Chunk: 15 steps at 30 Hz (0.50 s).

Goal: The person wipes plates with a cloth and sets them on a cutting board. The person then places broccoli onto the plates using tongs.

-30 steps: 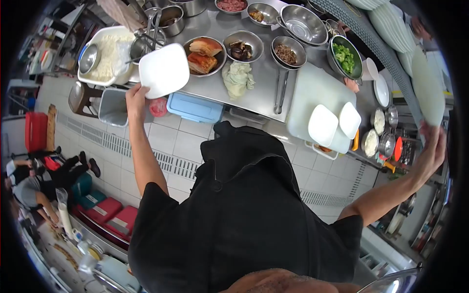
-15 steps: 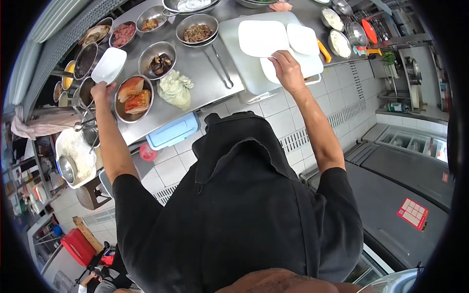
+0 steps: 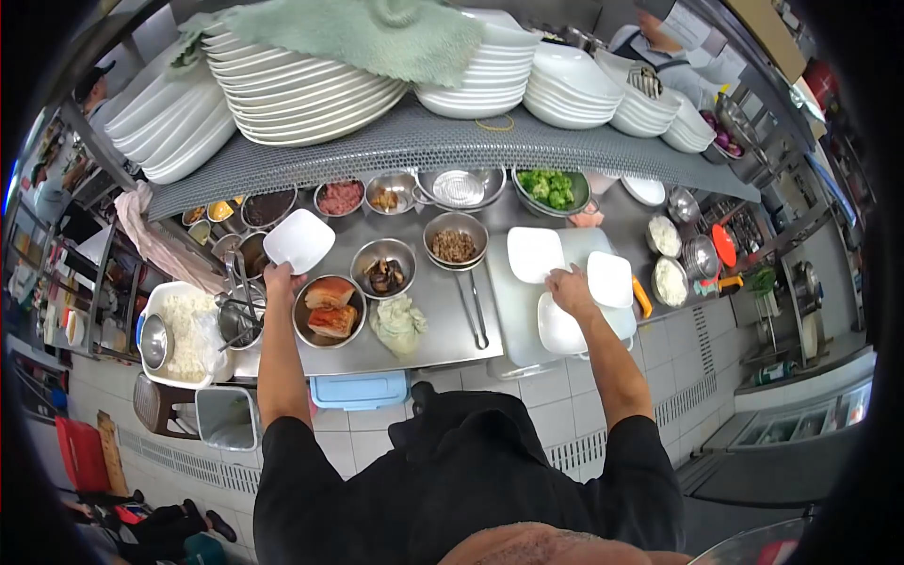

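Observation:
My left hand (image 3: 282, 280) grips the near edge of a white square bowl (image 3: 299, 241), held up over the left side of the counter. Just below it is a steel bowl with reddish-brown meat slabs (image 3: 331, 321). My right hand (image 3: 573, 289) is over the pale cutting board (image 3: 516, 325), its curled fingers at the near corner of a white square dish (image 3: 535, 254). Beside that hand are another white dish (image 3: 610, 279) on the right and a third (image 3: 561, 325), partly under the wrist.
Steel bowls of mushrooms (image 3: 384, 276), minced food (image 3: 455, 247) and broccoli (image 3: 546, 188) stand along the counter. Tongs (image 3: 473, 311) and a crumpled cloth (image 3: 398, 326) lie nearby. Above, a mesh shelf (image 3: 377, 155) holds stacked white plates (image 3: 301, 94). Other people stand beyond.
The view has tilted up, bringing the plate shelf into sight. My left hand still holds its bowl. The dish at my right hand no longer overlaps the nearer dish.

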Tool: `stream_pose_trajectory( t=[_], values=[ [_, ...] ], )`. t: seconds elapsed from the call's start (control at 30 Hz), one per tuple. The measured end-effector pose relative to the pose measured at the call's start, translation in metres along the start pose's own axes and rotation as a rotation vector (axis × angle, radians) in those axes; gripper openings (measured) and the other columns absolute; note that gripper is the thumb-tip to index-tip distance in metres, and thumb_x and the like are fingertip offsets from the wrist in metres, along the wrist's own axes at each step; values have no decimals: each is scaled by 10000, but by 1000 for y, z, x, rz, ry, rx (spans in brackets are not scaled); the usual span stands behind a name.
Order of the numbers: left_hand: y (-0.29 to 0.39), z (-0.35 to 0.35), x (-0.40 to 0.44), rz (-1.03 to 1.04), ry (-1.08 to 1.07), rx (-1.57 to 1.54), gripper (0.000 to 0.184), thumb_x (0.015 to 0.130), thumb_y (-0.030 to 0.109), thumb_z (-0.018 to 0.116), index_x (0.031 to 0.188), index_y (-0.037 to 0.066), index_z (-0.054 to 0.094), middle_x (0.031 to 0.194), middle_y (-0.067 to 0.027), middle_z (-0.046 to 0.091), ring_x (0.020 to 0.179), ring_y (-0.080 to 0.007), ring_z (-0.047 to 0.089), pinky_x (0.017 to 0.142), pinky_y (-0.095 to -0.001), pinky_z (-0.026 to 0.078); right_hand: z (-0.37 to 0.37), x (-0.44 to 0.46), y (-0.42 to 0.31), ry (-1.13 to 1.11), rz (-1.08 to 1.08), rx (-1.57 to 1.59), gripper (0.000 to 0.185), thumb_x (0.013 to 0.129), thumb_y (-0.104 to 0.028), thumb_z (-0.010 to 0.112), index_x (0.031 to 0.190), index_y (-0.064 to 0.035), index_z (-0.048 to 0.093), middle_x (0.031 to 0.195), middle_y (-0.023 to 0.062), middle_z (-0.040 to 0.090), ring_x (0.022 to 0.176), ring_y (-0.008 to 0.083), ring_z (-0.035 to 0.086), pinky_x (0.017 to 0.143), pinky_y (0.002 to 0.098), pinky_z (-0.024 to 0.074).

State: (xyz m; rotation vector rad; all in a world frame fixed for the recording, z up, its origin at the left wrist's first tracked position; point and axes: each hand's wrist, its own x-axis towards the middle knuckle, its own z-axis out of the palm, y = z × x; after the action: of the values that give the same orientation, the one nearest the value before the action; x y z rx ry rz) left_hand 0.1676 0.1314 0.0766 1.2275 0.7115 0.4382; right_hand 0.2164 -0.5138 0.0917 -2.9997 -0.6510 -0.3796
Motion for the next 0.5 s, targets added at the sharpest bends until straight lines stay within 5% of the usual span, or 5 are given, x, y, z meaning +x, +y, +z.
stream_pose_trajectory(
  t=[0.1,0.2,0.23,0.37,0.5],
  values=[
    [9,-2,-12,-26,46,-103,228,735,-12,482,934,-83,566,769,-154,619,552,-259,607,437,-316,510,-36,10,-16,151,6,-90,240,919,-249,633,1038,-66,733,1014,188,709,950,324,689,843,405,532],
    [14,-15,-26,-60,-38,-44,395,732,28,468,1121,-39,473,872,-167,623,543,-229,595,407,-304,490,-220,70,-107,-87,144,523,397,900,-261,691,1186,12,649,1148,216,677,995,351,676,828,397,527],
    [26,-9,-50,-20,-81,-78,371,740,45,453,1103,-30,473,825,-154,622,505,-223,580,397,-298,478,-250,85,-134,330,-83,675,376,906,-240,686,1163,32,652,1142,222,678,1025,367,667,870,410,517],
    [48,0,-119,40,-26,-220,422,785,79,446,1200,13,486,910,-127,636,626,-216,624,454,-298,502,-379,201,-221,735,-584,347,485,1002,-338,500,1302,39,561,1382,219,540,1300,381,481,1087,457,369],
    [51,-11,-174,108,-19,-389,436,999,231,474,1378,20,425,1225,-152,599,1021,-260,656,682,-372,579,-432,367,-296,141,-352,284,570,975,-463,486,1140,59,643,1116,203,692,1109,339,633,940,475,475]
  ],
)
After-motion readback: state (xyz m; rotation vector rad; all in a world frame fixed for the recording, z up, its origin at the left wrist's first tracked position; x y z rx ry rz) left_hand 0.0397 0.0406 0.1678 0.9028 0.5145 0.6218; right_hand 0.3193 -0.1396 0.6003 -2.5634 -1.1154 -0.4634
